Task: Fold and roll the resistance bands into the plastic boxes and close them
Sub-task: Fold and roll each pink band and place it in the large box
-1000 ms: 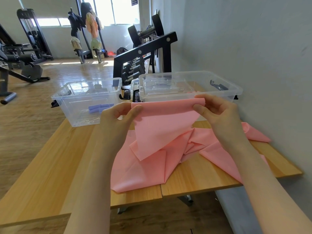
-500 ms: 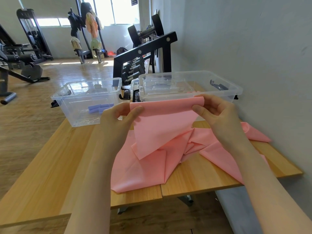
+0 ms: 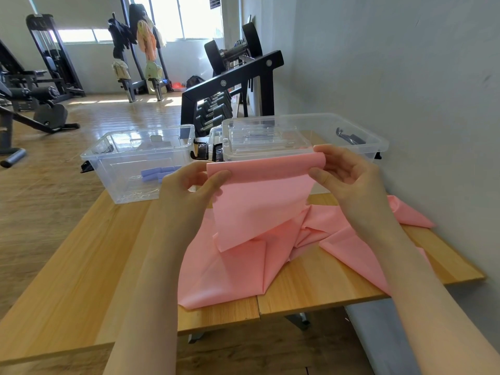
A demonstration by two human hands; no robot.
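Pink resistance band (image 3: 259,201) hangs folded from my left hand (image 3: 186,190) and right hand (image 3: 349,182), each pinching a top corner above the counter (image 3: 81,280); I should keep edges level before rolling.

The pink band (image 3: 259,201) is a wide, thin sheet. Its folded top edge is raised above the table, with a flap hanging down from it; the rest lies crumpled in loose folds on the wood, trailing toward 5 o'clock and spreading out to the near edge at 6. At 10 o'clock from the band stands 1 clear box (image 3: 135,169), open, with small purple rolls (image 3: 158,173) on its floor. At 12 o'clock, just behind the raised edge, stands the 2nd clear box (image 3: 351,136), with a clear lid (image 3: 266,139) resting on its left part.
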